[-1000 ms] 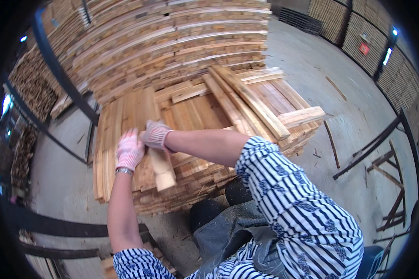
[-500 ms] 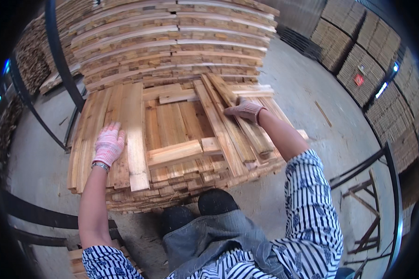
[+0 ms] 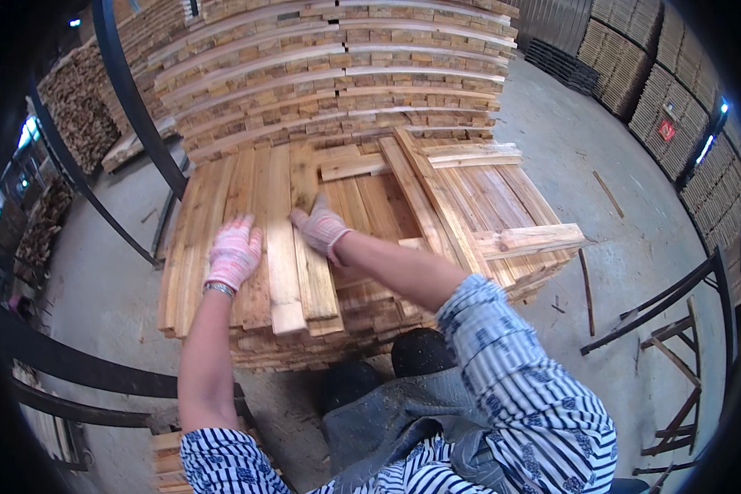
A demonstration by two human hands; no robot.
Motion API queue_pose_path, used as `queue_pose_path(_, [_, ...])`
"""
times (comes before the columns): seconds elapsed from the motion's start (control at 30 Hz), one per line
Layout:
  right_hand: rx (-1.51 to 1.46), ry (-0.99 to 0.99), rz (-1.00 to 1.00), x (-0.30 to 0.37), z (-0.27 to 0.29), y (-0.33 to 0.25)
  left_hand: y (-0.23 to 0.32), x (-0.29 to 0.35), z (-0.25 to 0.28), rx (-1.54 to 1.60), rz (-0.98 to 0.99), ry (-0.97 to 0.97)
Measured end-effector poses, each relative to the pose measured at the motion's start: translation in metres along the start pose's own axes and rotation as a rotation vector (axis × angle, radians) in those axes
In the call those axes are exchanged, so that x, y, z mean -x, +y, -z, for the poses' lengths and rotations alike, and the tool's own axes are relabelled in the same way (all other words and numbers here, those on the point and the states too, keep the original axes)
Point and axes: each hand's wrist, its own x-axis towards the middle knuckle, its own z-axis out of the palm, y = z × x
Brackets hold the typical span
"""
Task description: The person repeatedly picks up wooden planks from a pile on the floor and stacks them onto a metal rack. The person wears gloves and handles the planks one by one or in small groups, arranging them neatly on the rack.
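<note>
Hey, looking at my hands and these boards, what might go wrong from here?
Your right hand is at the edge of a board, so it might get pinched if that board shifts against its neighbour. Your right forearm is bare and passes near the slanted boards, so it could catch splinters or knock them askew.

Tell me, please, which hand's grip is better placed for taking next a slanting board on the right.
Probably the right hand: it is nearer to the slanting boards, and its forearm comes from that side. The left hand rests on the board row, farther left.
</note>
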Motion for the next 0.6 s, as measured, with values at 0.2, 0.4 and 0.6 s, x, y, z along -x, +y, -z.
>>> queue_pose_path(0.2, [0.432,-0.105,0.183,0.001,0.078,-0.003,0.0,-0.001,0.001,0.03,0.014,0.003])
queue_pose_path(0.4, [0.531,0.196,-0.178,0.048,0.193,0.086,0.004,0.003,0.005,0.032,0.017,0.004])
queue_pose_path(0.6, [0.441,0.137,0.007,0.041,0.219,0.072,0.005,0.005,0.005,0.044,0.023,0.01])
